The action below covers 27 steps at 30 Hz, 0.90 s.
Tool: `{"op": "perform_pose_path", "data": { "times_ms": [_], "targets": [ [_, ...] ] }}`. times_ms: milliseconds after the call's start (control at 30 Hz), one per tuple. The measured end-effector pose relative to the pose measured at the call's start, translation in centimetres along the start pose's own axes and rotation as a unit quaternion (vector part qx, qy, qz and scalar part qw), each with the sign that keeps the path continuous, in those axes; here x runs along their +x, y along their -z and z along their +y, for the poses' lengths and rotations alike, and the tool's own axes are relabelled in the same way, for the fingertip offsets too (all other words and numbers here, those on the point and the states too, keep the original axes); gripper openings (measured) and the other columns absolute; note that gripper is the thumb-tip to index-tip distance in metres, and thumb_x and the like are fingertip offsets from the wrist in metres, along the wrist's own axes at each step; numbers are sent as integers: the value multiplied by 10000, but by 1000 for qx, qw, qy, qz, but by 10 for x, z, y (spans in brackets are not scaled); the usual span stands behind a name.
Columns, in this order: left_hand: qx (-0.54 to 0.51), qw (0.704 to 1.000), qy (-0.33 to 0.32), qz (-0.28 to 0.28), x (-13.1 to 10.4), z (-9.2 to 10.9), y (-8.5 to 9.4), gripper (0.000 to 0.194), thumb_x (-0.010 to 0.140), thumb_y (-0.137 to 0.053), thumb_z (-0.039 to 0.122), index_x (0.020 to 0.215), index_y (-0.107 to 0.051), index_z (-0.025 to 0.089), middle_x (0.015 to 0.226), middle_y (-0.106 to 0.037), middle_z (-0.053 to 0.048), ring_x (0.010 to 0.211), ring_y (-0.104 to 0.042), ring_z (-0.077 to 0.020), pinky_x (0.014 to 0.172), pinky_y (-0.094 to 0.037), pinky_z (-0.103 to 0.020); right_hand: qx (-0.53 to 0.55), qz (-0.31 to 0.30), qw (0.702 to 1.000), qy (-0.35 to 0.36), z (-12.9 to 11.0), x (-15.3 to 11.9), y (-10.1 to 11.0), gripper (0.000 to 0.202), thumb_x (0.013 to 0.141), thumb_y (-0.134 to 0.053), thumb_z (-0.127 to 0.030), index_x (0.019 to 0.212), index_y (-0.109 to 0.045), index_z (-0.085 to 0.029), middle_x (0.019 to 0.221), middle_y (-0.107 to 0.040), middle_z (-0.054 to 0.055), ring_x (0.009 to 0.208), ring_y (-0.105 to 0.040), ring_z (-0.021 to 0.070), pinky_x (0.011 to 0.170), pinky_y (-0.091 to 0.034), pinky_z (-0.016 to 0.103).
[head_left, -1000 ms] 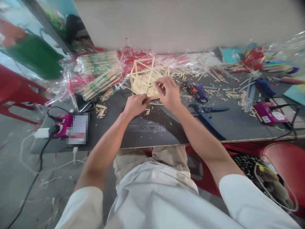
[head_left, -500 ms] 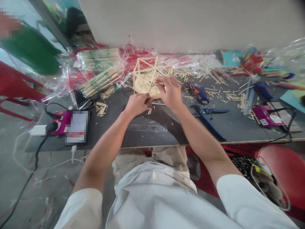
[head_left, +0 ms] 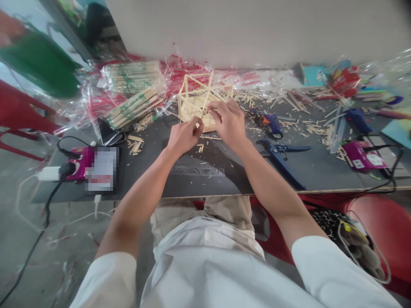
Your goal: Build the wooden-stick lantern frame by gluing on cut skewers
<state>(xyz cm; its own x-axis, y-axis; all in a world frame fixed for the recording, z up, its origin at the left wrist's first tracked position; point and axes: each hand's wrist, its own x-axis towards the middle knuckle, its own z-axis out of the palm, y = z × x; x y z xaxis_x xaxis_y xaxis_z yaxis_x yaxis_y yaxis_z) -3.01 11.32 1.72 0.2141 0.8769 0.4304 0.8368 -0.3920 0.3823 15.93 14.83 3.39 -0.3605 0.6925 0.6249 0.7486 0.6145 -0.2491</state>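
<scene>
In the head view, with twelve o'clock pointing straight away from the person, a small framework of pale wooden sticks (head_left: 192, 105) stood on the dark tabletop (head_left: 324, 175), just ahead of both hands. The left hand (head_left: 183, 137) was at its seven o'clock, the fingers curled nearly together at the foot of a slanting upright; whether they gripped it could not be told. The right hand (head_left: 229, 122) was at four o'clock, thumb and forefinger bent close to each other beside the same upright, and whether anything sat between them could not be made out. A clear ruler (head_left: 205, 170) lay at six o'clock from the framework, a blue-handled cutter (head_left: 285, 167) at four and a blue glue gun (head_left: 271, 122) near three, amid scattered stick scraps. Around eight o'clock lay short offcuts (head_left: 135, 144) and, farther out, a phone (head_left: 102, 167) with its screen blurred, beside a purple power box (head_left: 80, 160). Green-printed stick bundles (head_left: 133, 77) lay toward ten o'clock.
</scene>
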Motion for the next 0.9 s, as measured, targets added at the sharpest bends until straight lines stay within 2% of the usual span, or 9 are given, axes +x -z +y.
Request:
{"op": "perform_pose_path", "data": {
  "times_ms": [133,267,367,500,733,900],
  "targets": [
    [-6,998,4,64,0,-1,2,353,1045,-513,307,1369,-632,234,803,-745,-28,711,-690,-162,674,-479,-271,-7,-13,1000,-3,-5,0,5,325,1133,-363,-326,1200,-674,-259,1087,-765,85,1036,-666,242,917,-552,387],
    [-5,998,-11,61,0,-1,5,419,1077,-466,366,1470,-587,286,919,-765,-60,799,-716,-183,709,-509,-279,-9,-11,1000,-1,-8,0,9,358,1138,-344,-366,1198,-679,-257,1070,-773,90,995,-660,242,892,-561,388],
    [13,999,-17,46,1,0,9,422,1101,-410,411,1452,-626,322,941,-749,-75,808,-713,-193,691,-494,-292,-16,-20,1000,-8,-9,1,11,389,1141,-333,-390,1228,-687,-254,1046,-770,98,996,-654,249,883,-569,396],
    [73,996,-34,34,6,0,14,458,1120,-333,408,1408,-677,317,910,-725,-93,715,-664,-182,643,-449,-316,-51,-38,998,-17,-10,3,12,363,1135,-370,-345,1242,-701,-242,980,-763,87,984,-644,255,853,-569,392],
    [87,994,-56,38,13,-5,15,383,1113,-381,427,1330,-681,331,907,-688,-70,699,-626,-168,666,-425,-312,-14,-2,1000,-1,-2,0,5,411,1149,-316,-405,1235,-689,-257,987,-727,91,943,-645,218,849,-565,352],
    [119,990,-58,49,14,0,19,418,1124,-339,430,1211,-735,328,917,-695,-71,633,-561,-157,598,-318,-323,-5,-6,1000,10,1,-1,3,383,1151,-320,-403,1279,-658,-276,1013,-728,83,945,-645,206,827,-558,325]
  ]
}}
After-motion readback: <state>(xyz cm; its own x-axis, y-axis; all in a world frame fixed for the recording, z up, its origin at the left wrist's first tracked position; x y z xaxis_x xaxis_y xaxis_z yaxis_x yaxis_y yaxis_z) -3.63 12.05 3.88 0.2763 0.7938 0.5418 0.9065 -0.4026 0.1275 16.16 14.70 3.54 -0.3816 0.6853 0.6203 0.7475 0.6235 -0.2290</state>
